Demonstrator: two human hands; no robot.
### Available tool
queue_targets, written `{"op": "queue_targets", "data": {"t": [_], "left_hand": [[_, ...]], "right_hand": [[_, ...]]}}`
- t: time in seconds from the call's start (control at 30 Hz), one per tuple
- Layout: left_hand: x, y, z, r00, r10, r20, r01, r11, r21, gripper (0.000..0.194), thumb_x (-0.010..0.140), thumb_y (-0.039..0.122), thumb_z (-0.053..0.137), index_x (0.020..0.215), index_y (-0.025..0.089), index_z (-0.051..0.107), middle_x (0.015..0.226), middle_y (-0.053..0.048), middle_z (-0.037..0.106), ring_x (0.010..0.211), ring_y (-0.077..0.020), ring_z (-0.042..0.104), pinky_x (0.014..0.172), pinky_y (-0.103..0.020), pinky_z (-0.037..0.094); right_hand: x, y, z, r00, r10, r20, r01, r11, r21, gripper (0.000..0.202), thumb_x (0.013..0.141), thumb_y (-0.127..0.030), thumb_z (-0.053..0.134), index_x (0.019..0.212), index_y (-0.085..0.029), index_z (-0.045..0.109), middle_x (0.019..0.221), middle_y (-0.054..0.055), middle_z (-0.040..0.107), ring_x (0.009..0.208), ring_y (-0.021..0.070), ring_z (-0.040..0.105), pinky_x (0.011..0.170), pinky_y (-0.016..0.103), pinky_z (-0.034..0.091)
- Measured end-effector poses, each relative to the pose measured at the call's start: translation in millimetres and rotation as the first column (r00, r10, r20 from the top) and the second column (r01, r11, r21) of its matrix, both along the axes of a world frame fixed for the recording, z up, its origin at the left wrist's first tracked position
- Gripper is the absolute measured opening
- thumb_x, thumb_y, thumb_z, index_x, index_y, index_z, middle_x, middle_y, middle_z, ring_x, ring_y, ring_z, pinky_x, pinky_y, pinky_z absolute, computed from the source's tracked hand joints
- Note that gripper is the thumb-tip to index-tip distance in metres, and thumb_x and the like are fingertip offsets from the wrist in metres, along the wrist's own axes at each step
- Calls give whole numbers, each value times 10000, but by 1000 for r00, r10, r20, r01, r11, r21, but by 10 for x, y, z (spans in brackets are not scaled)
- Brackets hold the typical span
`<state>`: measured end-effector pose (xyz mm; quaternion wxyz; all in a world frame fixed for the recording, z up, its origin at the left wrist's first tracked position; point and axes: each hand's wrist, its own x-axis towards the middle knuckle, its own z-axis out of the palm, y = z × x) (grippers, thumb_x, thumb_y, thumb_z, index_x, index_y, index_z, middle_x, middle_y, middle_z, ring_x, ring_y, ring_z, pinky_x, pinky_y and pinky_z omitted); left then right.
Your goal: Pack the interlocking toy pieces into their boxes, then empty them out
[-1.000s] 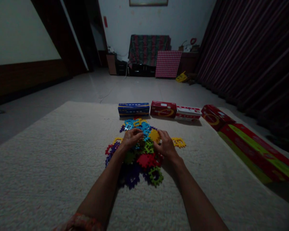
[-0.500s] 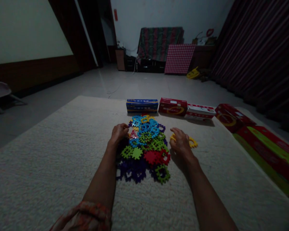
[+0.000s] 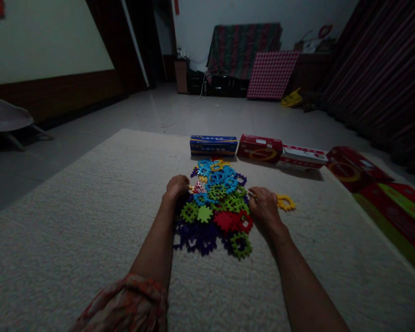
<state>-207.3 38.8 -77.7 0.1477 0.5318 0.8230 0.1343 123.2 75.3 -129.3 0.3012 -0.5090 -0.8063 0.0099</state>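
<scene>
A heap of plastic gear-edged building pieces (image 3: 224, 191) in blue, green, red, purple and yellow lies on the pale mat. My left hand (image 3: 178, 186) is at the heap's left edge, its fingers closed. A bit of a yellow piece (image 3: 191, 188) shows at its fingertips, beside a pink triangular piece (image 3: 198, 186). At the right edge my right hand (image 3: 264, 204) arches palm down, thumb and forefinger apart towards the heap. Some yellow shows beneath its fingers. A yellow ring-like piece (image 3: 286, 203) lies just right of that hand, partly hidden by it.
Behind the heap stand a blue box (image 3: 213, 146), a dark red box (image 3: 259, 149) and a white-and-red box (image 3: 302, 157). More red and green boxes (image 3: 394, 205) line the mat's right side. The mat (image 3: 72, 221) spreads out to the left, with a chair (image 3: 7, 115) beyond it.
The view has shifted, so everything sits further right. My right hand has moved slightly left against the heap, baring more of the yellow ring-like piece. Yellow now shows at my left fingertips.
</scene>
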Motion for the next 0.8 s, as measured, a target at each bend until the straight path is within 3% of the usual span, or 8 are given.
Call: {"op": "queue_targets", "data": {"t": [0.13, 0.3, 0.4, 0.53, 0.63, 0.8], "left_hand": [[-10, -28, 103, 999, 34, -7, -33, 995, 96, 438, 801, 154, 644, 1226, 195, 743, 1132, -97, 762, 1008, -210, 710, 882, -268, 526], [8, -18, 182, 999, 51, -4, -46, 923, 383, 348, 792, 143, 616, 1088, 180, 795, 1063, -95, 739, 927, -203, 697, 885, -294, 530], [12, 1, 170, 986, 14, 164, -83, 903, 422, 288, 744, 163, 653, 988, 167, 806, 903, -60, 737, 807, -183, 687, 775, -274, 543], [93, 27, 146, 906, -96, 413, -81, 917, 391, 243, 701, 182, 672, 905, 148, 799, 725, -22, 717, 672, -163, 660, 636, -248, 520], [256, 35, 161, 875, -191, 445, -1, 918, 396, 256, 687, 180, 664, 900, 149, 802, 721, -16, 726, 641, -154, 650, 603, -240, 504], [574, 16, 227, 852, -411, 324, 267, 874, 405, 229, 703, 190, 673, 877, 156, 817, 767, -25, 753, 714, -163, 669, 652, -238, 503]], "right_hand": [[-4, 8, 23, 999, -16, -50, 17, 1000, 23, 305, 835, -141, 483, 1031, -170, 715, 1056, 143, 763, 1042, 300, 649, 915, 455, 395], [-41, -1, 72, 991, 15, -130, -4, 997, 79, 302, 841, -147, 480, 1022, -173, 721, 1051, 134, 767, 1006, 285, 670, 932, 450, 425], [-64, -2, 99, 986, 44, -163, -25, 993, 115, 296, 838, -143, 479, 1002, -187, 722, 1028, 124, 772, 985, 284, 683, 927, 453, 456], [-133, -23, 159, 965, 166, -205, -137, 979, 152, 289, 827, -158, 516, 1035, -206, 711, 1031, 111, 773, 978, 287, 695, 921, 463, 502], [-243, -103, 227, 927, 309, -211, -276, 945, 175, 308, 862, -213, 575, 1152, -208, 679, 1171, 124, 745, 1105, 300, 675, 973, 485, 506], [-458, -302, 302, 880, 441, -174, -425, 897, 126, 487, 863, -279, 651, 1339, -197, 583, 1394, 160, 633, 1288, 330, 584, 1055, 554, 470]]}}
